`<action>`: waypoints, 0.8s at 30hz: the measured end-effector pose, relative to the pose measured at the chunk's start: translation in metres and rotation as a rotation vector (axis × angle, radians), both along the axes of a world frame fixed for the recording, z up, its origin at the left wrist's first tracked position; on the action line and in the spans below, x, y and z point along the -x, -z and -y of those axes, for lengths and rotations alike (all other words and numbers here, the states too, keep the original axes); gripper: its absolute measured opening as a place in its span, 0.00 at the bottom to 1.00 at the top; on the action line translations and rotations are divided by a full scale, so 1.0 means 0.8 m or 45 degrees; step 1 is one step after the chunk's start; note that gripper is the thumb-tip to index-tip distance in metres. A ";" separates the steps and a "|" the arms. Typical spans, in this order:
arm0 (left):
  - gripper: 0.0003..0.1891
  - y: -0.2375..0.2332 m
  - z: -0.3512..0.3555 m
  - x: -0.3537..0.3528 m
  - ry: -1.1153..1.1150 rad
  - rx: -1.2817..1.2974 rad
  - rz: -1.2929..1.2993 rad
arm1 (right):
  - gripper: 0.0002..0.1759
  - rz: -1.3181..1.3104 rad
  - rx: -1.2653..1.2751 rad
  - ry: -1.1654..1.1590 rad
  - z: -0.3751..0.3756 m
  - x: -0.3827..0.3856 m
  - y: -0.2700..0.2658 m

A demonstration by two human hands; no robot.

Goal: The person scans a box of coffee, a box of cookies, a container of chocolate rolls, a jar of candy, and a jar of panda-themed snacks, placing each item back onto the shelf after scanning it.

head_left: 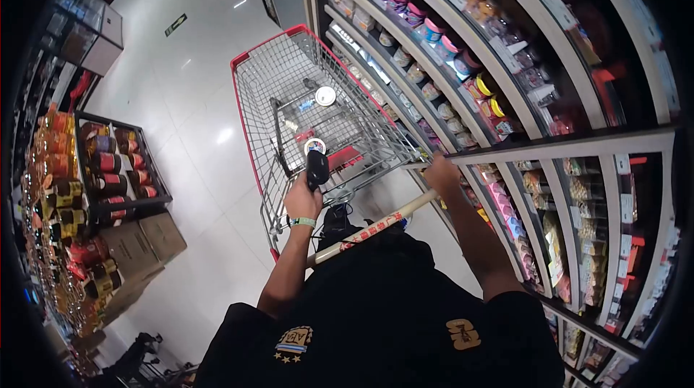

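Observation:
My left hand (302, 199), with a band on its wrist, is closed around a black elongated handheld object (316, 169) whose exact kind I cannot make out. It hangs over the rear of a wire shopping cart (249, 92) with red trim. My right hand (442, 173) is curled just beyond the right end of the pale cart handle (376, 229), close to the shelf edge. Whatever its fingers grip is hidden. Inside the cart are a white round-lidded tub (326, 96) and a second round-topped container (315, 145), partly covered by the black object.
Shelves (499, 153) packed with jars and packets run along the right, close beside the cart. At left, bottles fill a black rack (163, 171) near stacked cardboard boxes (144, 243). Pale tiled floor (199, 106) stretches ahead, with a glass-sided case (87, 27) at upper left.

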State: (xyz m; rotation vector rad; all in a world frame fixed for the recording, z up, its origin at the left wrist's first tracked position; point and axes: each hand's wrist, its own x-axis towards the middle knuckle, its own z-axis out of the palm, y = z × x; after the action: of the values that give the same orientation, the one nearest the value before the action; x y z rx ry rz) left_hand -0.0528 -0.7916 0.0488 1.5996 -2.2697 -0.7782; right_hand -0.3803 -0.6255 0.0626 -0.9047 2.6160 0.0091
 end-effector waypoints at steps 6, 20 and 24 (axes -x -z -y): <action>0.16 -0.001 0.002 -0.005 -0.003 -0.002 -0.102 | 0.21 0.147 -0.187 0.144 0.026 0.008 -0.005; 0.19 -0.001 0.017 -0.015 0.058 -0.038 -0.111 | 0.20 -0.044 -0.303 0.174 0.057 -0.009 -0.005; 0.19 0.001 0.019 -0.013 0.073 -0.085 -0.085 | 0.20 -0.069 -0.296 0.196 0.055 -0.009 -0.001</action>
State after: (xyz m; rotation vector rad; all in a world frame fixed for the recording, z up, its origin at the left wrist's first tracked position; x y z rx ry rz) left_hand -0.0423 -0.8067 0.0480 1.5190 -2.2740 -0.9164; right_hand -0.3731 -0.6696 0.0632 -0.6307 2.6566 0.2949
